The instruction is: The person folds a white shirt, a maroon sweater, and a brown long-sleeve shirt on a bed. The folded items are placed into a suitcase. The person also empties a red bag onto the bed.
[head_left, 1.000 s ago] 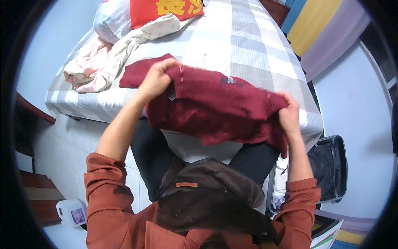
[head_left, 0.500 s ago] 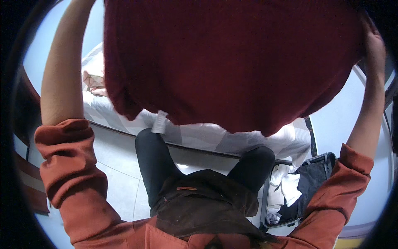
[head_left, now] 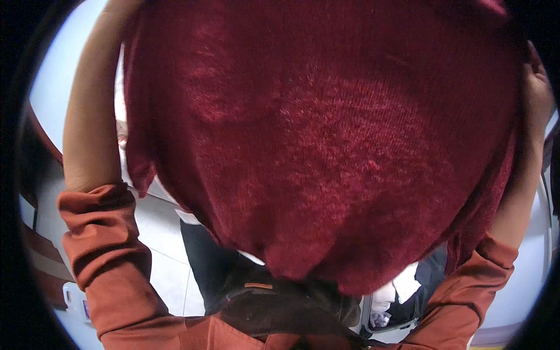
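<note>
Risen closer to the lens since half a second ago: dark red knitted sweater (head_left: 326,146), filling most of the frame. Gripped at right edge by right hand (head_left: 536,96); left hand out of view above upper left. Hangs lengthwise, hem toward lower centre. Risk: blocked sight, slipping knit.

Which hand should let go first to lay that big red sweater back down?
Probably the left: it is out of view past the top edge, so its grip cannot be judged. The right hand visibly clutches the red sweater at its edge.
</note>
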Available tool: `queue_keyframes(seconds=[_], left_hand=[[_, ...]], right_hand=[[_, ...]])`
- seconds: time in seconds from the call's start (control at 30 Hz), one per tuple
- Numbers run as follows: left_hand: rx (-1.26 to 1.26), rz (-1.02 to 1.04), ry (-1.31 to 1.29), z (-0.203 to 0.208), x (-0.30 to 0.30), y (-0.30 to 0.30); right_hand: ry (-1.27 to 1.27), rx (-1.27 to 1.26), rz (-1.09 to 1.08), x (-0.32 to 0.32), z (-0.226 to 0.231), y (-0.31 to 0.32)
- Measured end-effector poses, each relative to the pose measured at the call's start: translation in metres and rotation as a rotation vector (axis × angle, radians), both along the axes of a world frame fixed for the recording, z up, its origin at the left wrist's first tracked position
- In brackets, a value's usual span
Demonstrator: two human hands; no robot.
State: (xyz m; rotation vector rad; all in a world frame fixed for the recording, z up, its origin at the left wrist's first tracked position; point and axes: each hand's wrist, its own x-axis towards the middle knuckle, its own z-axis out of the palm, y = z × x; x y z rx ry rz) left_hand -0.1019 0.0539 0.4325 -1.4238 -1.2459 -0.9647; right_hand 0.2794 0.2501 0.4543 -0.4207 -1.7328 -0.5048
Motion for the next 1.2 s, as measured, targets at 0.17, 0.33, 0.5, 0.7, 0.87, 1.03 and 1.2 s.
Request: queue_keyframes(seconds=[0.17, 0.33, 0.5, 0.7, 0.87, 1.03, 1.2], left_hand=[[-0.209, 0.279, 0.259, -0.067, -0.050, 0.149], [-0.633, 0.140, -0.235, -0.201, -0.148, 0.290], [-0.525, 0.204, -0.324, -0.328, -0.112, 0.314], [-0.995, 0.373, 0.075, -0.318, -0.068, 0.251], [-0.863, 0.332, 0.219, -0.301, -0.052, 0.297], [-1.165, 0.071, -0.195, -0.382, -0.089, 0.335], [-1.188, 0.197, -0.219, -0.386, -0.090, 0.344]], right_hand=[[-0.253, -0.201, -0.119, -0.056, -0.055, 0.131], [-0.435, -0.715, -0.327, -0.142, -0.190, 0.241], [-0.463, -0.653, -0.224, -0.156, -0.367, 0.280], [-0.504, -0.983, 0.343, -0.202, -0.351, 0.234], [-0.717, -0.691, -0.103, -0.234, -0.411, 0.271], [-0.706, -0.696, -0.154, -0.242, -0.412, 0.260], [-0.778, -0.749, -0.205, -0.231, -0.412, 0.267]])
